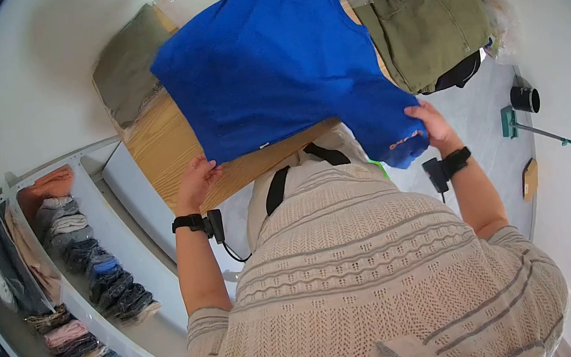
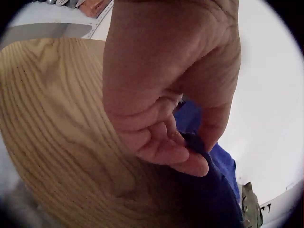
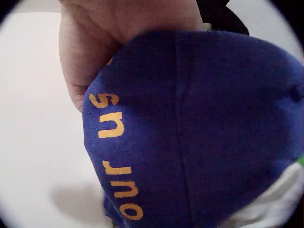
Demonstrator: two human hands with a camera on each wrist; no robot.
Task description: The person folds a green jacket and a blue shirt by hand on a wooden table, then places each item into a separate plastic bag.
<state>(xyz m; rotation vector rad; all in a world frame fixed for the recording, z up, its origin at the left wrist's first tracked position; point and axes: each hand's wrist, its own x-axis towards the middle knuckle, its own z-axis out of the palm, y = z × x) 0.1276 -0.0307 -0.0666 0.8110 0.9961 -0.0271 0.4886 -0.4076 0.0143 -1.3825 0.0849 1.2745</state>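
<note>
A blue top with orange lettering is spread over the wooden table, its near part hanging past the table's edge. My left hand pinches the near left corner of the cloth between thumb and fingers, as the left wrist view shows with the hand above the wood. On the other side my right hand grips the sleeve end, which hangs down at the right. In the right wrist view the lettered sleeve covers most of that hand's fingers.
An olive green backpack-like bundle stands at the right of the table. A folded grey-green garment lies at the table's far left. Shelves with several packed clothes stand at the left. A green dustpan-like tool is by the right wall.
</note>
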